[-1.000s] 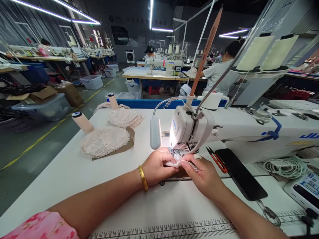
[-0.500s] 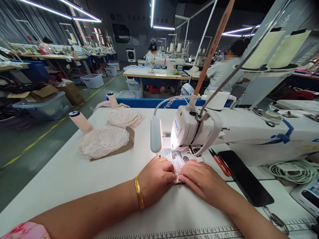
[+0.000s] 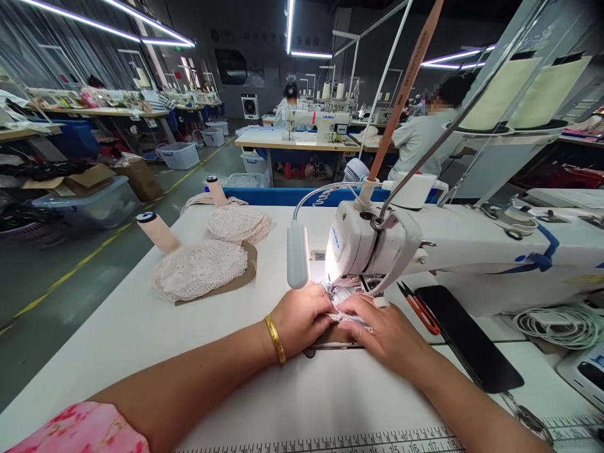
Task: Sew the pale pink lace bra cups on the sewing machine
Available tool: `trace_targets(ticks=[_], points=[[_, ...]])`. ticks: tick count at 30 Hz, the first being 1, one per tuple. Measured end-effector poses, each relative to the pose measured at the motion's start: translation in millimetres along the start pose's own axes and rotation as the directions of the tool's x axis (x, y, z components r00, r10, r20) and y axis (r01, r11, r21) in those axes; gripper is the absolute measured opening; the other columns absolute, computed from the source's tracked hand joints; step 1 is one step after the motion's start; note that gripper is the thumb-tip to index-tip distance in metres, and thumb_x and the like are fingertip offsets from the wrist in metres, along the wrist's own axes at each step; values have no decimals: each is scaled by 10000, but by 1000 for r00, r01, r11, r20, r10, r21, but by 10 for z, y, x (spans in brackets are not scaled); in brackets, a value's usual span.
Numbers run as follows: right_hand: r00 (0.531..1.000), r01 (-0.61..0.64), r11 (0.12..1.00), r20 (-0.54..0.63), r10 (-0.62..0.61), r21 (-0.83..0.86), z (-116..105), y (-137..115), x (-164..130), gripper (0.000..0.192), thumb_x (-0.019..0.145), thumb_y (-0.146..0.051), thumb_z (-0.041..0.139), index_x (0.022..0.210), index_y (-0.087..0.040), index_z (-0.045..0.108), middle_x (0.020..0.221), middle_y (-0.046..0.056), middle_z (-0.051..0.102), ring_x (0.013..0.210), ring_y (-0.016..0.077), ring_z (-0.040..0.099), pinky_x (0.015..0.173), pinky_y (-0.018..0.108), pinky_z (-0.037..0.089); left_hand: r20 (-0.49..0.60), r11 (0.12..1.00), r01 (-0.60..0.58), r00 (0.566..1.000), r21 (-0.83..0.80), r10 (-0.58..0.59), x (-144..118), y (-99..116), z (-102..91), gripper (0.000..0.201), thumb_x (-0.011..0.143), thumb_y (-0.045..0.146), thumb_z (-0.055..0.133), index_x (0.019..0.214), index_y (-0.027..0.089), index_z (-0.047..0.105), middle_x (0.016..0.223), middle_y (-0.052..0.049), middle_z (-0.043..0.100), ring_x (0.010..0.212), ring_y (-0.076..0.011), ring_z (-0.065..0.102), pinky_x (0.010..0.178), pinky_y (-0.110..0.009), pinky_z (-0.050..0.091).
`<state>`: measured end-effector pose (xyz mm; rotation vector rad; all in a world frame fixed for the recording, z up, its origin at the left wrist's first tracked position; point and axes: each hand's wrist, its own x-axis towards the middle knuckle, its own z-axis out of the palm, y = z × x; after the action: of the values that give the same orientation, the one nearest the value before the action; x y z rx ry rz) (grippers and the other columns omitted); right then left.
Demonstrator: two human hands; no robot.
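Under the lit head of a white sewing machine (image 3: 352,242) lies a piece of white lace fabric (image 3: 346,316), its far end beneath the needle area. My left hand (image 3: 302,318), with a gold bangle at the wrist, is closed on the lace's left side, thumb and fingers pinching it. From the right, my right hand (image 3: 384,327) grips the near edge of the same lace between thumb and fingers. Both hands rest low, just in front of the presser foot, which is mostly hidden. A slim lamp (image 3: 297,257) hangs left of the machine head.
Stacked lace pieces (image 3: 202,270) lie on card at the left, beside thread cones (image 3: 158,233). Right of my hands are red-handled thread snips (image 3: 422,311) and a black phone (image 3: 467,340). A printed ruler (image 3: 377,440) runs along the front edge. Co-workers sit farther back.
Both hands have moved slightly away from me toward the needle, carrying the lace with them. The lace's near edge now spreads sideways toward my right hand. My left forearm has shifted forward.
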<state>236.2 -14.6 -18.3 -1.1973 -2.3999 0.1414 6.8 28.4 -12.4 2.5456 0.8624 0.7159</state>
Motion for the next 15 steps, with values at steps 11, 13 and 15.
trace_targets(ticks=[11, 13, 15], points=[[978, -138, 984, -142, 154, 116, 11, -151, 130, 266, 1051, -229, 418, 1103, -262, 677, 974, 35, 769, 834, 225, 713, 712, 314, 536, 135, 930, 261, 963, -259, -232, 109, -81, -84, 423, 1053, 427, 468, 855, 190, 757, 872, -27, 677, 856, -164, 652, 825, -275, 511], [979, -138, 981, -129, 155, 136, -12, -147, 130, 273, 1045, -214, 412, 1102, -262, 675, 957, 33, 760, 830, 222, 702, 714, 315, 528, 134, 938, 238, 969, -253, -209, 101, -94, -93, 433, 1059, 423, 465, 826, 183, 739, 859, -28, 664, 837, -158, 642, 809, -270, 507], [987, -107, 984, -107, 122, 141, -35, -140, 110, 281, 1030, -175, 407, 1087, -259, 669, 936, 32, 745, 836, 219, 683, 731, 324, 518, 127, 960, 164, 982, -225, -137, 72, -105, -99, 419, 1069, 420, 472, 844, 185, 736, 858, -28, 664, 835, -158, 635, 818, -275, 505]])
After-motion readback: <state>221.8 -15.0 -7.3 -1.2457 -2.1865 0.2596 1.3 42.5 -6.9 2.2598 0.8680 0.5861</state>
